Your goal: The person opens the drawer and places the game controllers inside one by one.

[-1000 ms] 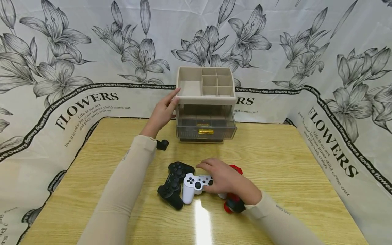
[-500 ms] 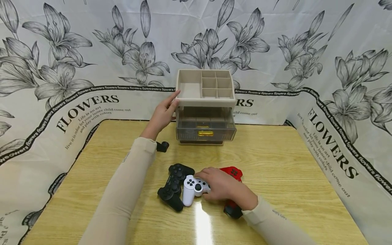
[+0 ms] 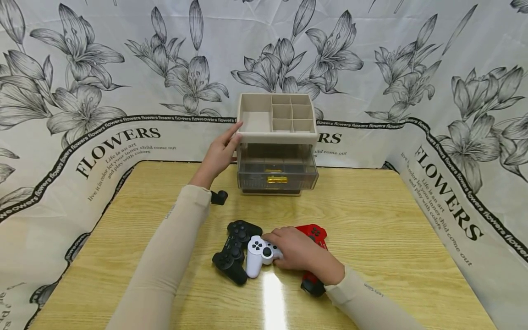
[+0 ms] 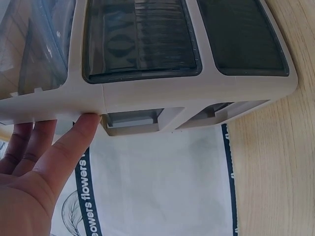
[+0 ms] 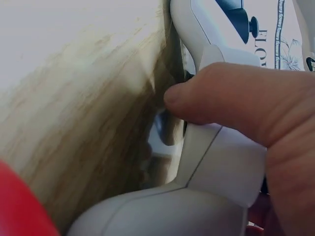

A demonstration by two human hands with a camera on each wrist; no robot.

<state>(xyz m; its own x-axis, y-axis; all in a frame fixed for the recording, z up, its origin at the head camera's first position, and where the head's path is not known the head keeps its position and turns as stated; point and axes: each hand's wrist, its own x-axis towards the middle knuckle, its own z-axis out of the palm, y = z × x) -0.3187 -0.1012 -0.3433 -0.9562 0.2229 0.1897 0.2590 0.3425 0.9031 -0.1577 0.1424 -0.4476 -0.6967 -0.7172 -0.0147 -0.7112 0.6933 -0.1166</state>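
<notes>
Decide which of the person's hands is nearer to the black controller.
Right. The right hand grips the white controller, which lies against the black controller. The left hand rests on the storage box at the table's far edge.

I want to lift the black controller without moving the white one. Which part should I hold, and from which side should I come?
Probably its near-left handle. The black controller lies angled on the table, its right flank against the white controller, which the right hand grips. The left side is free, so come from the left and above, pinching that rounded handle across its width.
</notes>
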